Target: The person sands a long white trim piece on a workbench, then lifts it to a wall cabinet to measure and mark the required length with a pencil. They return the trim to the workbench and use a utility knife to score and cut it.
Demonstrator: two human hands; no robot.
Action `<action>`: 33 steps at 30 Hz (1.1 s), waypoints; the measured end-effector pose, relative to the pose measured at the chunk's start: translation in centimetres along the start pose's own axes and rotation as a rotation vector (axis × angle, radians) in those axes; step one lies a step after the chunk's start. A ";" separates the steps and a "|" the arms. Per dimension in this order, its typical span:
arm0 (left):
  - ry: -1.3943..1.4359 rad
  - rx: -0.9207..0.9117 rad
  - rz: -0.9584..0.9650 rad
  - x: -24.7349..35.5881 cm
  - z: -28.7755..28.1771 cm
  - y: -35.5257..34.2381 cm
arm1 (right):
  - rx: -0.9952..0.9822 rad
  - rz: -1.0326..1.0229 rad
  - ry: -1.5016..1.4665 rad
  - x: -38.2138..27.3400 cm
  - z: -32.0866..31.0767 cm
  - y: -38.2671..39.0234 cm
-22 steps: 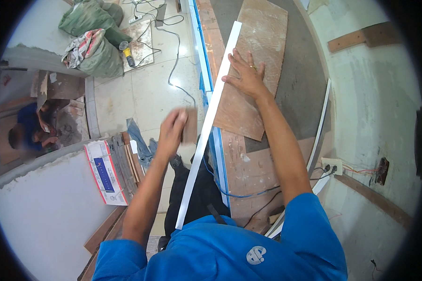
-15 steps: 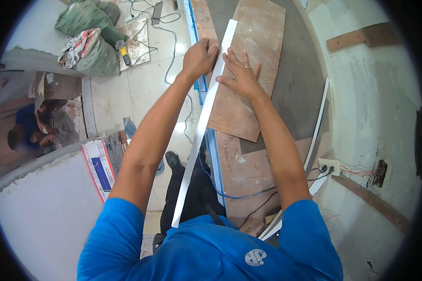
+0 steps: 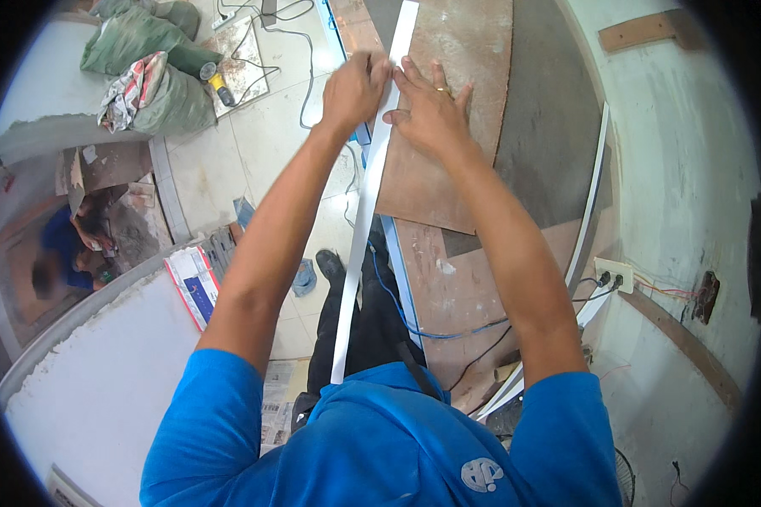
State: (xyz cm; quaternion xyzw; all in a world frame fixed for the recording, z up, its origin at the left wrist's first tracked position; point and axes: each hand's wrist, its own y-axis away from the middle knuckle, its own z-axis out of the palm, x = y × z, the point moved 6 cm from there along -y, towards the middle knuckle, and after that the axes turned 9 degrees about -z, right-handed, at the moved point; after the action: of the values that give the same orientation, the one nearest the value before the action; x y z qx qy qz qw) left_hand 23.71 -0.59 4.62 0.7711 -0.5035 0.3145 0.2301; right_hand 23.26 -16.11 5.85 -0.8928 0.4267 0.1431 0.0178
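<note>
A long, narrow white strip [image 3: 372, 190] runs from close to my waist to the far edge of the view, resting along the left side of a brown board [image 3: 461, 182]. My left hand [image 3: 355, 93] is closed, knuckles up, against the strip's left edge; whatever its fingers grip is hidden. Just right of it, my right hand [image 3: 434, 108] lies spread, fingertips and thumb at the strip and the palm over the board. A ring is on one of its fingers.
A long blue-edged work surface [image 3: 431, 287] carries the board and a blue cable [image 3: 448, 335]. Sacks [image 3: 169, 97] and a yellow power tool [image 3: 217, 84] lie on the tiled floor at left. Another person [image 3: 59, 253] works far left. A wall socket [image 3: 615, 276] is at right.
The whole view has shifted with my head. The strip now reaches a little farther beyond my hands. My left hand stays closed at its edge and my right hand stays spread.
</note>
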 end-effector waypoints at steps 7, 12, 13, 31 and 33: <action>0.067 -0.075 -0.032 -2.0 -0.2 6.4 | 0.004 0.024 0.006 0.9 0.6 0.1; -0.005 -0.020 -0.009 1.7 -0.4 -3.0 | -0.030 0.019 -0.016 0.1 0.3 -0.3; -0.016 -0.022 -0.006 2.2 -0.1 -4.1 | -0.031 0.014 -0.019 -0.1 0.3 -0.1; 0.071 -0.144 -0.066 -2.5 -1.1 8.6 | 0.009 0.032 -0.066 0.8 1.4 0.9; 0.061 -0.127 -0.058 -1.5 -1.3 6.6 | -0.037 0.034 -0.091 0.7 0.0 0.3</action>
State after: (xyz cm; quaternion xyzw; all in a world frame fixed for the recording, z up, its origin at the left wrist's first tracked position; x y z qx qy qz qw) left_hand 16.86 -1.32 4.75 0.7592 -0.4927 0.2984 0.3030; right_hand 23.45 -16.86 5.66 -0.8782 0.4379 0.1917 0.0181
